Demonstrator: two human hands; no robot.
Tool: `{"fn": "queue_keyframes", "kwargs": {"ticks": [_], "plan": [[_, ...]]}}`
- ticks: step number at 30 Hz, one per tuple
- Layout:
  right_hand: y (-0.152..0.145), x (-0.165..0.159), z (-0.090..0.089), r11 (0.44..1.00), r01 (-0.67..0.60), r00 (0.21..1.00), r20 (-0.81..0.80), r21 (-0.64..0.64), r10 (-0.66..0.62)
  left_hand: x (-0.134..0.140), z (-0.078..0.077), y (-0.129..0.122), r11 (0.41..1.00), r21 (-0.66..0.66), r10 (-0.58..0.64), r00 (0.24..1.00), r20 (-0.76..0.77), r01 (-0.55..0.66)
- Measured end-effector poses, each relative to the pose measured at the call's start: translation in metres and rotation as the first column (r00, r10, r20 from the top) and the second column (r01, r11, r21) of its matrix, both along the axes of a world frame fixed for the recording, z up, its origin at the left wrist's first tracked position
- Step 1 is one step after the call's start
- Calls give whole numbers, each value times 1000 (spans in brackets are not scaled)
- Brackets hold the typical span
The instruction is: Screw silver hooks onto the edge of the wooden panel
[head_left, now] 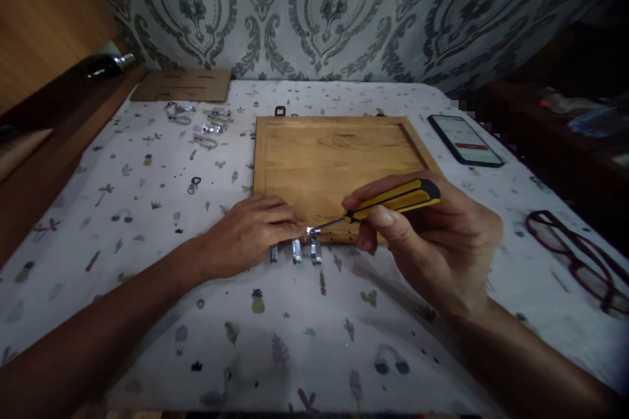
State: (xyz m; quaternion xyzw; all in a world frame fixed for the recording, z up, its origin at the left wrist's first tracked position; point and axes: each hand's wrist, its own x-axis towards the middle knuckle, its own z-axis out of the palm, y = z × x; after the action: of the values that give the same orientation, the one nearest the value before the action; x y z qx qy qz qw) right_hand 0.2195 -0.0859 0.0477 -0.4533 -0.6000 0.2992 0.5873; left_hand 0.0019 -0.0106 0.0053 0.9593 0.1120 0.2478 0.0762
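Observation:
A framed wooden board (329, 160) lies on the table. Along its near edge several shiny metal hooks (316, 253) stick out toward me. My left hand (253, 230) rests on the board's near left corner, its fingers pressed together with the tips at a metal hook; how they grip it is partly hidden. In my right hand (442, 245) is a yellow and black screwdriver (393, 201), held by its handle. Its shaft slants down to the left, and the tip meets the hook beside my left fingertips.
Several loose metal hooks (204, 127) lie at the back left, before a piece of brown cardboard (181, 86). A phone (464, 141) lies right of the board, and eyeglasses (580, 255) are at the far right. The patterned cloth (275, 340) covers the table.

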Motion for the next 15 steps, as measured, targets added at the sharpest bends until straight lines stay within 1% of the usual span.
{"fn": "queue_keyframes", "kwargs": {"ticks": [6,9,12,15], "plan": [[-1,-1,1,1000,17,998,53,10,-18,0,2,0,1000,19,9,1000,-27,-9],[-1,0,2,1000,10,999,53,-1,-10,0,2,0,1000,18,11,999,-43,-10],[-1,3,2,997,-66,997,28,-31,67,-1,1,0,1000,16,9,999,-44,-9],[-1,6,4,987,-136,989,55,-90,141,-1,1,1,1000,27,15,998,-55,-14]]}}
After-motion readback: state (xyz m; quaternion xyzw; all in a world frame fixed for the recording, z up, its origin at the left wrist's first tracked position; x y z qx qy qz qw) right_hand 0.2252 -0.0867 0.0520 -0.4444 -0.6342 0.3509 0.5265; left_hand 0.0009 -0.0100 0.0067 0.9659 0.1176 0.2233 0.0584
